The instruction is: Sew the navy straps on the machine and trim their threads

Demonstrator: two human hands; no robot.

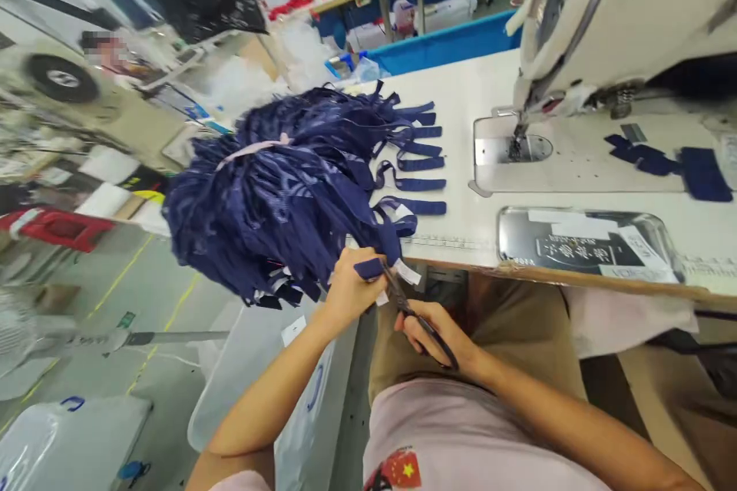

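Note:
A big heap of navy blue fabric straps (276, 192), tied with a pale pink band, lies over the left end of the white sewing table (461, 92). My left hand (345, 291) pinches the end of one navy strap (371, 268) with a white label at the table's near edge. My right hand (434, 334) is closed on black scissors (411, 311), whose blades sit at that strap end beside the label. Several loose straps lie fanned out on the table to the right of the heap.
A white sewing machine (604, 15) stands at the right, its needle plate (518, 147) below. A shiny metal tray (587, 245) with papers sits at the front edge. More navy pieces (668, 161) lie right. White bags (270, 368) stand on the floor left.

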